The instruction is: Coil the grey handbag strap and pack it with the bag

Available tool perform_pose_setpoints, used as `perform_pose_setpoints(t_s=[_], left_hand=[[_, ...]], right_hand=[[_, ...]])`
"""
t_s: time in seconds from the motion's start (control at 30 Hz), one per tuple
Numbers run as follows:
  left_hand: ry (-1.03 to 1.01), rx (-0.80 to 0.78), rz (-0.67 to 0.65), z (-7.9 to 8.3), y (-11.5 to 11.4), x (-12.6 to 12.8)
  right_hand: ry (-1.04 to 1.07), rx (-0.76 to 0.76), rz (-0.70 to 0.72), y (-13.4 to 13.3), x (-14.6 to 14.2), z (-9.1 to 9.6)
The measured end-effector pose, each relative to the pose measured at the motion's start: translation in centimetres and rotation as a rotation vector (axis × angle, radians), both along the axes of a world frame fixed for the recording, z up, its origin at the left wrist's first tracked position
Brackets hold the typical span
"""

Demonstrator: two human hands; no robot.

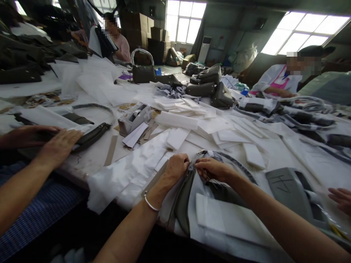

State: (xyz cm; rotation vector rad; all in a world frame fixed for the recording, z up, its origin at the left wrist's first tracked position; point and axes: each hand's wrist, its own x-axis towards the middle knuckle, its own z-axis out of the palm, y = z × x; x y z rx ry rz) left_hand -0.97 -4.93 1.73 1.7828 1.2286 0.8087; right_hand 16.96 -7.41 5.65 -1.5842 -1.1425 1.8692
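My left hand (177, 168) and my right hand (212, 168) meet at the near edge of the table, both with fingers pinched on the top of a dark olive bag strap (183, 199) wrapped in clear plastic film (201, 155). A silver bangle sits on my left wrist. The strap hangs down toward me between my forearms. A white foam sheet (219, 219) lies under my right forearm. What the fingertips grip exactly is partly hidden by the film.
A co-worker's two hands (55, 140) press a dark strap (91, 137) at the left. Another person's fingers (340, 199) show at the right edge beside a grey tape dispenser (290, 190). A second dispenser (134, 118), white foam pieces (192, 128), and finished bags (208, 86) cover the table.
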Motion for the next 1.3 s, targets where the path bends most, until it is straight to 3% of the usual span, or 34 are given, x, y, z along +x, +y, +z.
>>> perform_pose_setpoints(t_s=[0.13,0.23,0.37,0.5,0.57,0.7,0.9,0.97,1.17,1.23,1.3], left_hand=[[-0.037,-0.012,0.067,0.6,0.3,-0.2],[-0.121,-0.078,0.029,0.8,0.6,-0.3],[-0.228,-0.178,-0.034,0.6,0.7,-0.2],[-0.293,-0.214,-0.001,-0.2,0.9,0.2],[-0.301,-0.217,0.026,-0.5,1.0,0.5],[-0.281,-0.218,0.045,-0.9,1.1,0.8],[-0.223,-0.143,0.054,-0.2,0.7,0.7],[-0.199,-0.137,0.055,0.0,0.6,0.7],[-0.131,-0.145,0.101,0.0,0.6,0.8],[-0.116,-0.157,0.111,0.1,0.6,0.8],[-0.102,-0.176,0.13,0.2,0.3,0.8]], right_hand=[[0.025,0.034,-0.16,-1.1,0.0,0.8],[0.074,0.096,-0.22,-2.3,0.3,1.6],[0.051,0.225,-0.094,-3.0,0.6,1.4],[-0.159,0.577,0.024,-2.2,0.5,-0.5],[-0.237,0.671,0.055,-1.8,0.5,-1.2],[-0.204,0.559,0.073,-1.5,1.0,-0.5],[0.163,0.348,0.174,-1.4,1.0,1.6],[0.041,0.413,0.208,-1.0,0.2,1.8],[-0.812,0.734,0.306,0.3,-2.1,1.7],[-0.891,0.826,0.287,0.6,-2.1,1.2],[-0.814,0.913,0.239,0.5,-1.6,0.4]])
